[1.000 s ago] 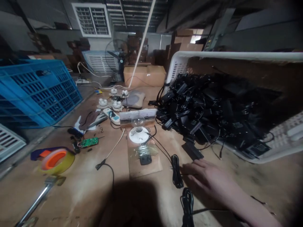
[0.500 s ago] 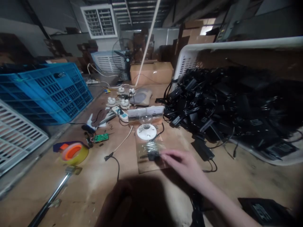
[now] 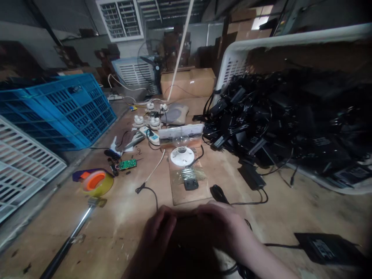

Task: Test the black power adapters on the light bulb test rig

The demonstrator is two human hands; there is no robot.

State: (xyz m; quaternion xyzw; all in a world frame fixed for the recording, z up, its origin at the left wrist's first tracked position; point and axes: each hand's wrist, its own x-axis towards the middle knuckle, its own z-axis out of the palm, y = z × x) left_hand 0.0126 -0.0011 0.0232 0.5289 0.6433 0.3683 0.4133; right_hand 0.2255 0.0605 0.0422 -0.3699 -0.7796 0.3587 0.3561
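My left hand (image 3: 159, 232) is low in the middle, fingers curled, in deep shadow. Facing it, my right hand (image 3: 222, 223) has its fingers bent inward. A thin dark strand seems to run between them, but what they grip is too dark to make out. Just beyond them, a small black socket block (image 3: 191, 183) is taped to a wooden board (image 3: 181, 197). Behind the block stands a clear bulb in a white lamp holder (image 3: 182, 156). A coiled black cord (image 3: 218, 192) lies beside my right fingertips. By my right forearm rests a black power adapter (image 3: 322, 248).
At right, a white basket (image 3: 232, 62) overflows with black adapters (image 3: 261, 112). On the left are a blue crate (image 3: 78, 112), tape rolls (image 3: 99, 183), a green circuit board (image 3: 128, 164) and a hammer-like tool (image 3: 81, 224). A loose cord (image 3: 149, 190) lies left of the board.
My right hand has left the socket block and come back toward me, opposite my left hand. The block and the coiled cord now show uncovered. The view has shifted slightly.
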